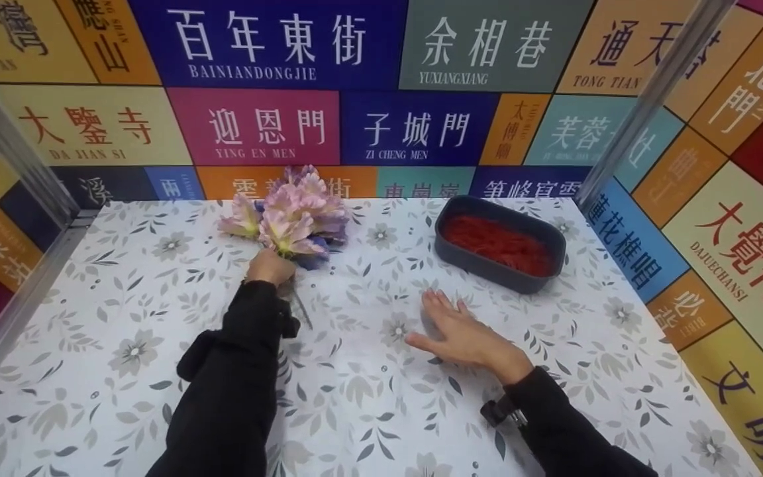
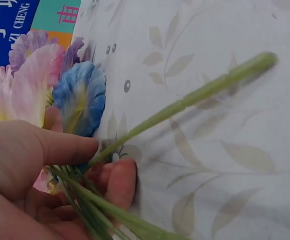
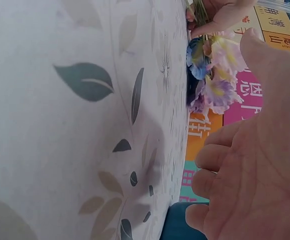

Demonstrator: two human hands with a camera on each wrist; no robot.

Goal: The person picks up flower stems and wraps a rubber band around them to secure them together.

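My left hand (image 1: pixel 272 267) grips a bunch of artificial flowers (image 1: pixel 299 215) by the stems, low over the tablecloth. The blooms are pink, lilac and blue and point toward the back wall. In the left wrist view, green stems (image 2: pixel 185 102) pass between the thumb and fingers, one angling away from the rest. My right hand (image 1: pixel 464 334) is apart from the bunch, over the right-centre of the table, fingers extended and holding nothing. Its palm (image 3: pixel 255 175) shows in the right wrist view, with the flowers beyond it.
A dark grey oblong container (image 1: pixel 487 270) with red shredded filler (image 1: pixel 497 242) stands at the back right, beyond the right hand. The tablecloth (image 1: pixel 355 371) is white with grey leaves and flowers. Colourful sign panels (image 1: pixel 255 129) and metal posts (image 1: pixel 653 99) bound the table.
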